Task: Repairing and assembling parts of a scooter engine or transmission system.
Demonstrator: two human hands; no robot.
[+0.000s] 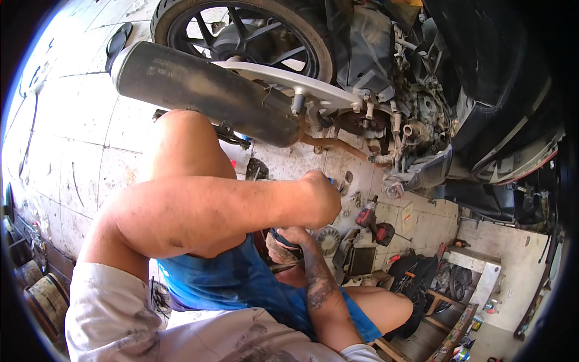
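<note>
My left hand (321,200) is curled, its back towards me, beyond my raised left knee and below the exhaust pipe of a partly stripped scooter. A small blue bit shows at its far side, but its fingers and whatever they hold are hidden. Closer to me, my right hand (294,234) is partly covered by the left forearm, and its fingers cannot be made out. A dark band lies beside it. The scooter's exposed engine (419,120) is up to the right, with the black muffler (199,90) and rear wheel (325,51) at the upper left.
On the tiled floor right of my hands lie a red and black cordless impact driver (367,216), a round finned part (328,241) and a dark square-faced part (362,261). A black bag (413,274) and a wooden frame (452,335) stand lower right. A sandal (119,41) lies far left.
</note>
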